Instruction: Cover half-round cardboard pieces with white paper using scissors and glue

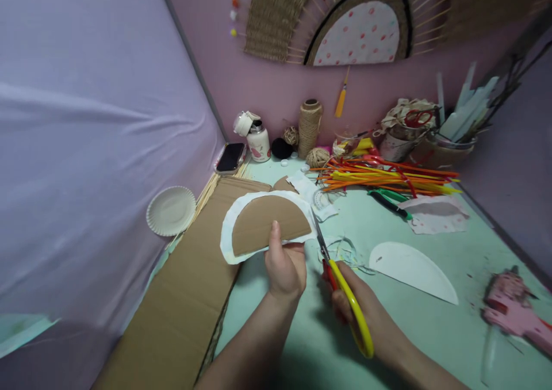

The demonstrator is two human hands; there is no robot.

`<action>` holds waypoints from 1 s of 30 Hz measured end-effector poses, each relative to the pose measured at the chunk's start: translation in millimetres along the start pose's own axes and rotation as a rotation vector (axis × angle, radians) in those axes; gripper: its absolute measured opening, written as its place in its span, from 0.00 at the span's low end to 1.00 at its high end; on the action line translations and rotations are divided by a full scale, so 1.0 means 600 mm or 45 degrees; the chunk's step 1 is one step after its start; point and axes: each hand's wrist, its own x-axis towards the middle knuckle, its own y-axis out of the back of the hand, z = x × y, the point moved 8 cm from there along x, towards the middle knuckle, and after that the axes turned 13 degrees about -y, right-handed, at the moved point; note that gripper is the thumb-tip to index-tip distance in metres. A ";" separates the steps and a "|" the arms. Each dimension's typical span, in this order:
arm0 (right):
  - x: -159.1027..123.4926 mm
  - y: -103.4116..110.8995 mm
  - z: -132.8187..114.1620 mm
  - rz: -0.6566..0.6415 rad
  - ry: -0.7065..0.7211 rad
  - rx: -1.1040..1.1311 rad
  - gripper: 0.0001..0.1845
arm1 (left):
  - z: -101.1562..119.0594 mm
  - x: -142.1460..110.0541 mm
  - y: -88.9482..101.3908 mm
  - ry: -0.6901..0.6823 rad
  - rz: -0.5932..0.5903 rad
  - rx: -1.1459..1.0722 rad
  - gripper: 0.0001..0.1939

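Note:
Between the thumb and fingers of my left hand (285,266) is a half-round piece of cardboard (267,220), held up above the table. White fabric or paper (227,234) backs the cardboard and sticks out past its edge all around. My right hand (356,295) grips scissors (351,298) with yellow and red handles. Their blades point up and away, right at the white border's right end; whether they touch it I cannot tell. Thin pale offcut strips (345,252) lie on the table just beyond the scissors.
Long cardboard (185,298) covers the table's left side, with a paper plate (171,210) beside it. At right lie a white half-disc (411,269), a pink glue gun (513,309), green-handled pliers (390,201) and orange-yellow sticks (388,177). Twine (309,130) and a bottle (259,141) stand behind.

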 end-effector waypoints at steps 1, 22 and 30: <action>0.001 0.000 0.003 -0.005 -0.013 0.006 0.25 | -0.001 0.000 0.001 0.008 0.001 0.004 0.20; 0.000 0.001 0.001 0.034 -0.131 0.037 0.29 | -0.004 -0.001 -0.002 0.035 -0.033 -0.006 0.21; 0.004 -0.001 0.013 0.014 -0.198 0.095 0.30 | -0.006 0.001 -0.002 0.066 -0.017 -0.027 0.20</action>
